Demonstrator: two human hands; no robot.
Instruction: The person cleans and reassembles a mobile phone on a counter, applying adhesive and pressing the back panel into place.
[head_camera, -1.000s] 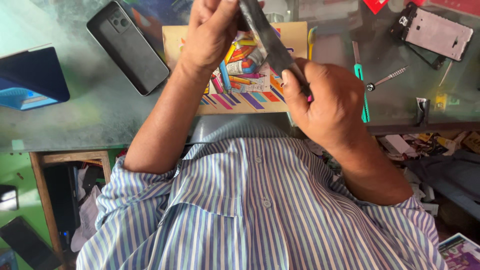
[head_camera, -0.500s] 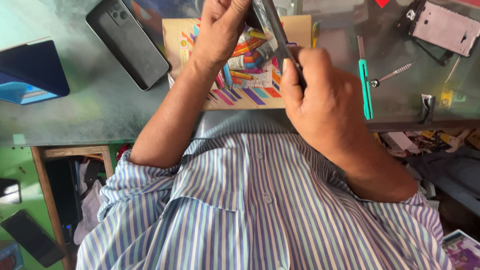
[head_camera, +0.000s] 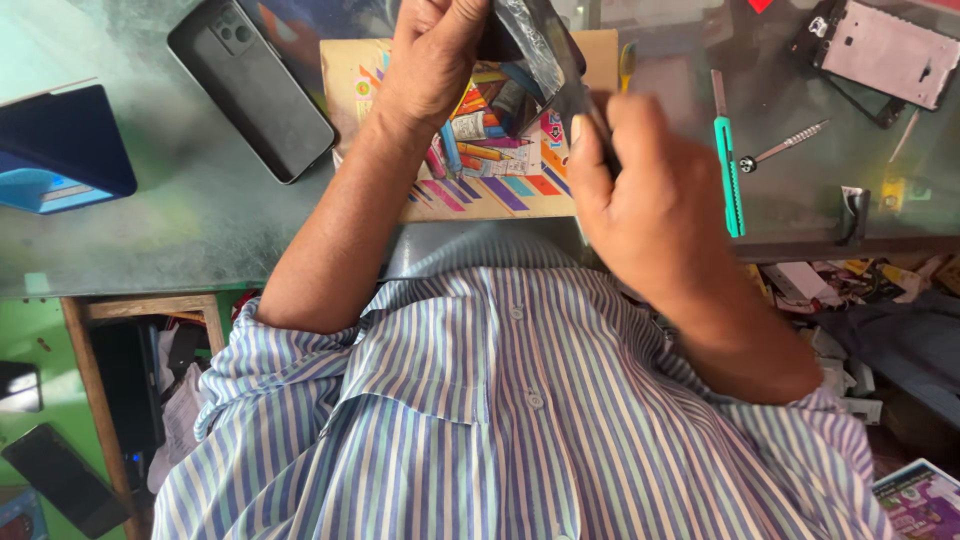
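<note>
- Holding a dark phone (head_camera: 545, 60) up over the table, both hands are wrapped around it: the left hand (head_camera: 430, 65) grips the top part, and the right hand (head_camera: 640, 190) pinches the bottom edge with thumb and fingers closed on it.
- The phone is tilted in the air, above a colourful printed card (head_camera: 480, 185) on the glass table (head_camera: 150, 230). It looks shiny, so it could slip if either hand lets go a bit.
- If it fell, it might hit the card or the hard glass and crack.
- A green cutter knife (head_camera: 730, 165) and a small screwdriver (head_camera: 785, 150) lie just beside the right hand. A quick swing of that hand could knock them.
- Another black phone (head_camera: 250, 85) lies flat to the left, well apart from the hands.
- Compared with half a second ago, the right hand sits a little lower along the phone and its thumb now shows. The left hand has curled more over the top. The phone stays tilted the same way.
</note>
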